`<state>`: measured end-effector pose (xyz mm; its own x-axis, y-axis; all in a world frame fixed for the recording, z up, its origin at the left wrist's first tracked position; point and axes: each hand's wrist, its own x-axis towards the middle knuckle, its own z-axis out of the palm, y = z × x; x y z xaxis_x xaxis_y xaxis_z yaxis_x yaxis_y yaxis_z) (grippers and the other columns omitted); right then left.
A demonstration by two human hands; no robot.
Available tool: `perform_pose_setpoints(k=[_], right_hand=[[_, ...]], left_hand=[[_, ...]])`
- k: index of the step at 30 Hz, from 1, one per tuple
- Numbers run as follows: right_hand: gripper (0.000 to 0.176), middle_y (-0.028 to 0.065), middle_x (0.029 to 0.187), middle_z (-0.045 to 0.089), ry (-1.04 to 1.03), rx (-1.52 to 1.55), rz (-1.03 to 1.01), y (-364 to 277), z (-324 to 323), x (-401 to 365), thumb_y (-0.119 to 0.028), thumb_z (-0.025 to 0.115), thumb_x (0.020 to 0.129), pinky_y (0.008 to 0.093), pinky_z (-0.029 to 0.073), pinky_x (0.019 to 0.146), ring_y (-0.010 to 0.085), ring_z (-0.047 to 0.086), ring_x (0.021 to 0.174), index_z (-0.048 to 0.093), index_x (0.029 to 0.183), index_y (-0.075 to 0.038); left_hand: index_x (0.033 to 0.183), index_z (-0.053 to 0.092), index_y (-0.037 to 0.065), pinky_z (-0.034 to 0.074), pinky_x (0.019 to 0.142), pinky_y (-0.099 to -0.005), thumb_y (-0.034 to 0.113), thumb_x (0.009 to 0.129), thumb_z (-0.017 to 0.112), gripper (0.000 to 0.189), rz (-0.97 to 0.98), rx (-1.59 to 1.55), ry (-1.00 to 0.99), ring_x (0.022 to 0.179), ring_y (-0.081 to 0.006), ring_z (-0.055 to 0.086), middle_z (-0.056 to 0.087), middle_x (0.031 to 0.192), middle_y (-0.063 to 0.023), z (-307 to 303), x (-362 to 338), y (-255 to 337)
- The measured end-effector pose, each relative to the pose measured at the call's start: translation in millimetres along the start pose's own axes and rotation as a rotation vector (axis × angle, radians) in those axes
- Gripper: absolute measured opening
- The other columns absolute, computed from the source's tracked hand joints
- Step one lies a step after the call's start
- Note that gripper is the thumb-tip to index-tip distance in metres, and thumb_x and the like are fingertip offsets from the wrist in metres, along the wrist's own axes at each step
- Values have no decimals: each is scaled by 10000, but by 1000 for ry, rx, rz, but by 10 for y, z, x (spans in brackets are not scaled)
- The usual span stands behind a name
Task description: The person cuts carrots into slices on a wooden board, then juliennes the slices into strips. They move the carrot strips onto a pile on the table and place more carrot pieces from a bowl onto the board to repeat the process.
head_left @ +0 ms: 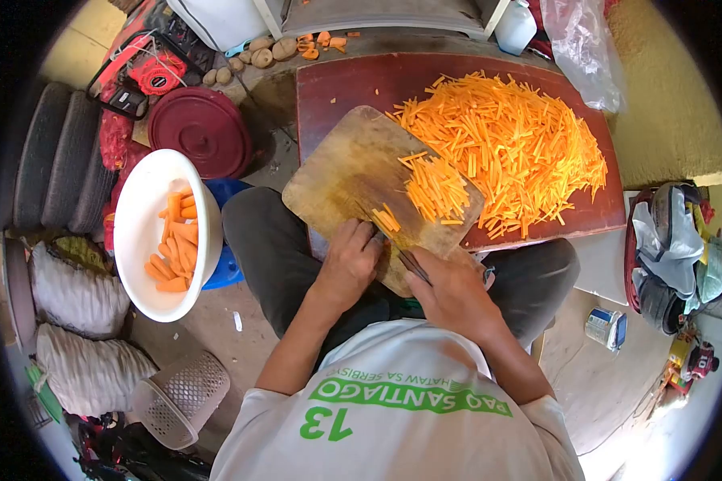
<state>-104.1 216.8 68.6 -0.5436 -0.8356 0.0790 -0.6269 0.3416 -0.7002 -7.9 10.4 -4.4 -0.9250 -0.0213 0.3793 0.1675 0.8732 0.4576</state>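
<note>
My right hand [451, 290] is closed around the handle of a knife [414, 266], its blade slanting up and left over a worn wooden cutting board [337, 160]. Beside the blade, my left hand [350, 260] rests on the board with its fingers curled; whatever lies under them is hidden. A few carrot sticks [387, 219] lie right by the blade. Farther right on the board is a small pile of carrot sticks [437, 190]. Past the board's edge, a large heap of carrot sticks [505, 152] covers much of a reddish-brown tabletop [321, 84].
Left of my knee, a white basin [126, 232] holds peeled carrot pieces [178, 240]. Behind it are a maroon lid [199, 132] and stacked tires [48, 156]. A plastic basket [180, 393] and full sacks [92, 369] stand lower left. A can [606, 329] sits on the floor at right.
</note>
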Motion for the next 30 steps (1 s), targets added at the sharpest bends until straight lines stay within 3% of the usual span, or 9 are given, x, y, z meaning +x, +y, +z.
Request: perform_pose_setpoints(k=[4, 7, 10, 16, 22, 25, 28, 30], right_hand=[[310, 312, 966, 742, -158, 74, 230, -1, -8, 219, -219, 716, 1048, 579, 565, 809, 531, 730, 938, 658, 1268, -9], [282, 316, 944, 736, -66, 201, 133, -36, -144, 57, -209, 718, 1045, 570, 567, 788, 521, 734, 919, 664, 1228, -3], [243, 301, 906, 733, 44, 30, -56, 7, -105, -96, -195, 716, 1046, 575, 562, 777, 520, 733, 890, 660, 1182, -3], [221, 293, 962, 743, -122, 145, 222, -106, -50, 136, -174, 728, 1035, 563, 560, 859, 521, 727, 948, 661, 1159, -4], [252, 330, 954, 730, -45, 123, 74, -106, -73, -80, -194, 715, 1048, 581, 568, 838, 531, 729, 939, 651, 1182, 10], [231, 268, 926, 730, -34, 34, 95, -65, 39, 94, -179, 717, 1037, 548, 551, 739, 491, 722, 849, 691, 1208, -26], [251, 319, 958, 725, -139, 136, 201, -126, -69, 169, -179, 709, 1053, 569, 571, 806, 533, 726, 927, 652, 1205, 12], [258, 328, 954, 724, -118, 164, 154, -144, -156, 60, -181, 707, 1053, 578, 571, 801, 537, 726, 919, 648, 1207, 18]], left_hand=[[1071, 774, -52, 538, 883, -462, 4, 757, 784, 319, 13, 21, -2, 1020, -366, 627, 655, 1068, -171, -19, 3, 16], [1043, 768, -51, 532, 862, -460, 1, 750, 778, 298, 18, 49, 46, 1000, -365, 625, 654, 1065, -174, -1, 3, -1], [1018, 762, -52, 525, 846, -462, 0, 745, 780, 278, -16, 58, 70, 977, -362, 623, 655, 1054, -175, 28, -16, 23], [1001, 760, -48, 513, 847, -466, 7, 726, 803, 284, 4, 62, 105, 954, -361, 622, 650, 1014, -176, 1, 15, 69], [1013, 761, -40, 506, 863, -490, 6, 727, 807, 293, -30, 84, 112, 971, -372, 628, 658, 1023, -179, 26, -38, 49], [1018, 760, -38, 503, 866, -491, 15, 714, 813, 314, -36, 70, 90, 976, -376, 625, 659, 1026, -177, 21, -40, 45], [1020, 759, -36, 502, 871, -493, 22, 701, 820, 330, -16, 60, 129, 979, -380, 619, 657, 1025, -175, 33, -25, 24], [1023, 759, -35, 504, 877, -494, 18, 695, 821, 338, -22, 56, 146, 985, -382, 619, 657, 1025, -174, 52, -41, 20]])
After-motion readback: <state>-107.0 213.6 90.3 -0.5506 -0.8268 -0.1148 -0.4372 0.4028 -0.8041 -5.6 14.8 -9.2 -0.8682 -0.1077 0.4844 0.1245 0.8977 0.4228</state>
